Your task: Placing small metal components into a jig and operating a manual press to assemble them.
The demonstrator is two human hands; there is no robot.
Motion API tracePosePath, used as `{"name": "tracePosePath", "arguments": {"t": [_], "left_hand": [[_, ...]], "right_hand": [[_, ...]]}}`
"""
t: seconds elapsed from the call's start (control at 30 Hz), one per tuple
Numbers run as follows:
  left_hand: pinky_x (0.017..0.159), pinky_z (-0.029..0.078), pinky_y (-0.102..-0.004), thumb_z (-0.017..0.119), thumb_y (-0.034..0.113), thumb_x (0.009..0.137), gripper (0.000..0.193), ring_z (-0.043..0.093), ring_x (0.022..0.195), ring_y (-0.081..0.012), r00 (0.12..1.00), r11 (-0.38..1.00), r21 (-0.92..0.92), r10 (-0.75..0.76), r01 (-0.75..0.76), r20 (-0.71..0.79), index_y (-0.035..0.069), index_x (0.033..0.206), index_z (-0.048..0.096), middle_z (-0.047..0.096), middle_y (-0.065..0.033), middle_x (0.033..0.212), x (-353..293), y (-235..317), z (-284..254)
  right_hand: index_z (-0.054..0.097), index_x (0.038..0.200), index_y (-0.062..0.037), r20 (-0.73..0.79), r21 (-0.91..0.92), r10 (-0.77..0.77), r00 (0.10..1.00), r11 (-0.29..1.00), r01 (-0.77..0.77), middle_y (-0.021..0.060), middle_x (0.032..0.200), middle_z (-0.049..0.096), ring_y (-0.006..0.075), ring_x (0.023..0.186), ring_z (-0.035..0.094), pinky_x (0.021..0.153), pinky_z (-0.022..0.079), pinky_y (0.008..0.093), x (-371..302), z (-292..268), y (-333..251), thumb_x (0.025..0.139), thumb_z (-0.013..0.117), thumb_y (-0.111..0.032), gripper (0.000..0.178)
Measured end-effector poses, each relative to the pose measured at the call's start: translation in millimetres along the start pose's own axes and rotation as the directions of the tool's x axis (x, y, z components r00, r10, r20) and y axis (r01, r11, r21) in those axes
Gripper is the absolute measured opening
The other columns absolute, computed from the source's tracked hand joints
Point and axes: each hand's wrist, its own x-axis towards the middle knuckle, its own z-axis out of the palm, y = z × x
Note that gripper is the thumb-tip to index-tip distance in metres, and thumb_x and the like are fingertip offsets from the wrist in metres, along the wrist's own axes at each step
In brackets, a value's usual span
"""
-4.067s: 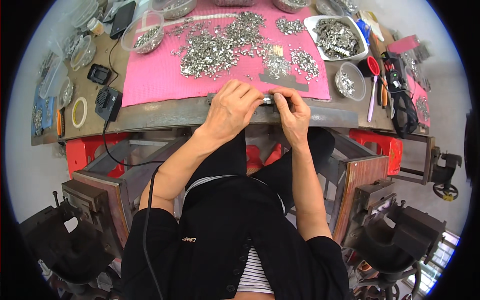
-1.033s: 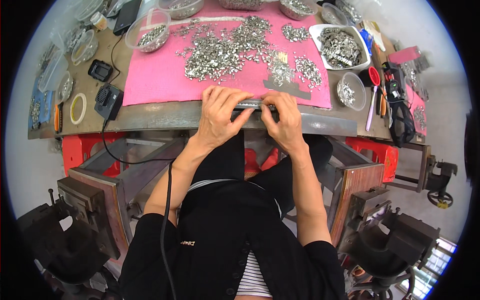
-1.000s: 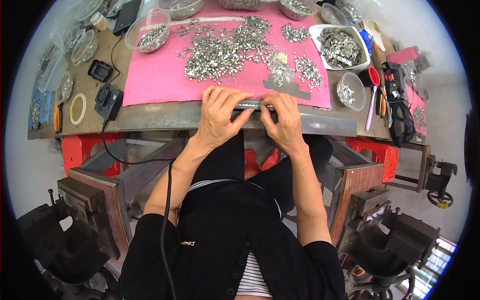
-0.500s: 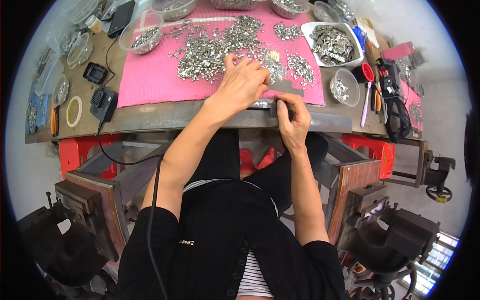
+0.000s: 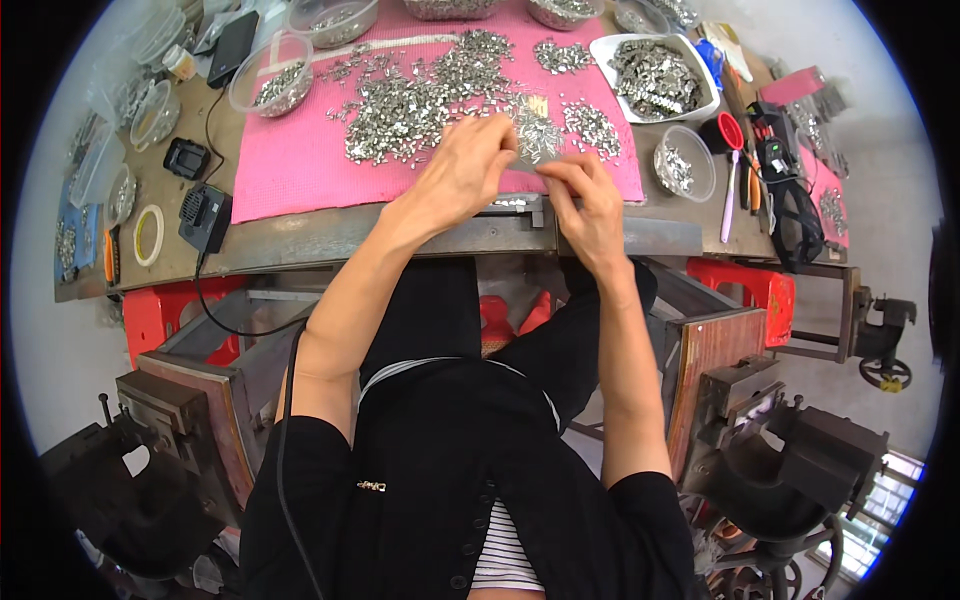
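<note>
Centrally, one spread of loose metal pieces (image 5: pixel 395 125) — small, bright, uncounted — lay heaped on a pink mat (image 5: pixel 300 188) atop the bench (image 5: pixel 330 242). Also listed: one dark metal holder (image 5: pixel 538 213) at the front edge, bright metal showing in it, its finer contents too small to read. Beyond the gap between the hands lay a cluster of slim pins (image 5: pixel 540 138), with a smaller heap (image 5: pixel 592 130) just beside it to the right.

Handling note, by judgement: parts so slight were best taken singly, between the pads of thumb and forefinger, with light pressure and a steady wrist. The forearms were better kept clear of the heap, lest pieces be swept aside, and the holder wanted to sit firm and square while the fingers worked above it.

Left hand (image 5: pixel 462 165): over the near side of the heap, fingers curled, knuckles up, the grip nearly gathered; whether it had hold of a piece could not be told. Right hand (image 5: pixel 592 208): just right of the holder, thumb and forefinger drawn near each other, their tips toward the left hand; any piece in that grip was too small to make out. The two hands stood apart.

Adjacent stock: one white tray (image 5: pixel 603 56) of metal parts.
</note>
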Motion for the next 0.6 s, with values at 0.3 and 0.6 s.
{"name": "tracePosePath", "arguments": {"t": [0.3,0.6], "left_hand": [[0.084,0.053,-0.0316,0.066,0.004,0.095,0.010,0.069,0.091,-0.0184,0.952,0.938,-0.247,-0.280,0.245,-0.119,-0.002,0.103,0.067,0.072,-0.0095,0.096,-36.1,21.2,-23.9],[0.079,0.051,-0.0347,0.070,0.005,0.091,0.011,0.065,0.086,-0.0227,0.980,0.973,-0.162,-0.182,0.167,-0.079,0.000,0.100,0.068,0.068,-0.0096,0.091,-47.8,23.0,-5.7]], "right_hand": [[0.076,0.096,-0.0107,0.304,-0.127,-0.220,0.927,0.955,0.268,0.0057,0.089,0.060,0.0255,0.087,0.058,0.079,0.046,0.0394,45.5,-1.2,25.9,0.083,0.075,-0.008,0.014],[0.067,0.092,-0.0024,0.244,-0.078,-0.304,0.921,0.940,0.332,0.0098,0.085,0.059,0.0285,0.083,0.059,0.075,0.047,0.0394,44.2,10.5,19.1,0.085,0.072,-0.003,0.008]]}}
